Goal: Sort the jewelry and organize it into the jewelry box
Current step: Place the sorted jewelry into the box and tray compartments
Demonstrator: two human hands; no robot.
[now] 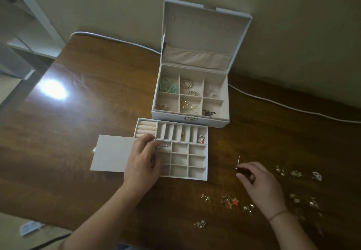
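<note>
A white jewelry box (225,105) stands open at the back, its six compartments holding a green bracelet (168,86), gold rings and earrings. In front lies a divided tray (206,159) with ring rolls, slim slots and square cells. My left hand (141,159) rests over the tray's left side, fingertips pinching a small silver piece (162,146) above a top-left cell. My right hand (259,183) hovers over the table to the right, pinching a thin gold pin earring (238,162). Several loose earrings (228,200) lie scattered on the wood around it.
A flat white lid or panel (111,156) lies left of the tray, partly under my left hand. A white cable (283,104) runs along the wall behind the box. The wooden table (78,128) shows a bright light glare at the left.
</note>
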